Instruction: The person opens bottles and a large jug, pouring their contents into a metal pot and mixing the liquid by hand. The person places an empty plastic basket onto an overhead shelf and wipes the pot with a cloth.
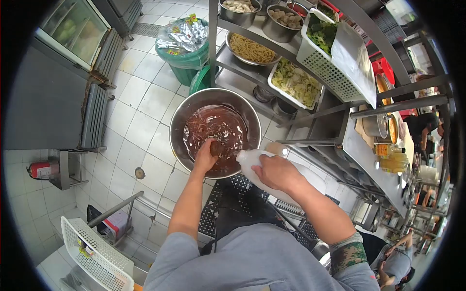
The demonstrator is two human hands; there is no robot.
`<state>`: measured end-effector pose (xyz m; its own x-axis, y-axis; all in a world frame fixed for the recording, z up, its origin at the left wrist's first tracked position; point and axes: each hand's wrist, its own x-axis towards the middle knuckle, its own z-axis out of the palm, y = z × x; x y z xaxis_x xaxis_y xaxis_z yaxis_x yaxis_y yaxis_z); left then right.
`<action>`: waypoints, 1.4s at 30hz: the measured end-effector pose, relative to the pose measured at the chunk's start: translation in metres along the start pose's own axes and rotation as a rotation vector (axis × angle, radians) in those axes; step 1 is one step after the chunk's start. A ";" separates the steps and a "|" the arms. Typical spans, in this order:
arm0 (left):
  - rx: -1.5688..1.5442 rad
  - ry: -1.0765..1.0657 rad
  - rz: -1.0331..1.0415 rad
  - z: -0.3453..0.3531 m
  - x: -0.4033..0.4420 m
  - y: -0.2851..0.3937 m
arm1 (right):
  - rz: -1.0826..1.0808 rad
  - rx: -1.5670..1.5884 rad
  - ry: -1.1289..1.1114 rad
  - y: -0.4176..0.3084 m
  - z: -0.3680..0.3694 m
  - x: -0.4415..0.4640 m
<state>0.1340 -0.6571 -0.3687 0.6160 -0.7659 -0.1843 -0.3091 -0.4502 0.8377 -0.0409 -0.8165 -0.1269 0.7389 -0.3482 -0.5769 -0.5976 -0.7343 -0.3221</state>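
Note:
A large round steel basin (174, 123) holds dark reddish-brown liquid (218, 127) with a rippled, bubbly surface. My left hand (206, 156) reaches over its near rim, the fingertips dipped in the liquid. The liquid hides most of those fingers, so I cannot tell whether they hold anything. My right hand (277, 170) is wrapped round a whitish, translucent plastic jug (252, 167). The jug lies tilted, its open mouth at the basin's right edge, pointing inward. Whether liquid is flowing from it is hard to make out.
To the right stands a metal rack with steel pots (281, 24), a bowl of noodles (252, 48), a tray of chopped cabbage (296, 82) and a white basket of greens (335, 63). A lined green bin (182, 63) is beyond the basin. Other people (395, 254) are at right.

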 end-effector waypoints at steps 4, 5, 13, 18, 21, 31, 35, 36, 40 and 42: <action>0.041 -0.006 0.055 0.004 0.003 -0.014 | -0.003 -0.038 -0.038 -0.010 -0.002 0.004; 0.047 -0.010 0.049 0.003 0.003 -0.013 | 0.003 -0.047 -0.054 -0.013 -0.004 0.005; 0.086 0.015 0.089 0.002 0.005 -0.025 | -0.008 -0.068 -0.035 -0.016 0.004 0.011; 0.107 -0.011 0.039 -0.005 0.004 -0.015 | 0.041 -0.078 -0.066 -0.020 -0.002 0.010; 0.107 -0.034 0.007 -0.004 0.006 -0.016 | 0.045 -0.078 -0.068 -0.019 -0.003 0.009; 0.077 0.010 0.060 -0.008 0.005 -0.010 | 0.011 -0.019 0.037 -0.009 0.003 0.013; -0.002 -0.039 -0.134 -0.025 0.020 0.000 | 0.019 0.122 0.153 0.002 0.007 0.008; -0.094 -0.041 -0.208 -0.025 0.027 -0.020 | 0.024 0.154 0.201 0.008 0.012 0.007; -0.723 -0.121 -0.633 -0.018 0.042 -0.043 | 0.119 0.331 0.360 0.043 0.028 -0.010; -1.020 -0.218 -0.773 -0.018 0.045 -0.058 | 0.179 0.451 0.455 0.064 0.032 -0.027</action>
<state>0.1927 -0.6570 -0.4157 0.2259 -0.5682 -0.7913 0.8184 -0.3298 0.4705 -0.1091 -0.8355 -0.1559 0.6152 -0.7256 -0.3082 -0.7219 -0.3613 -0.5902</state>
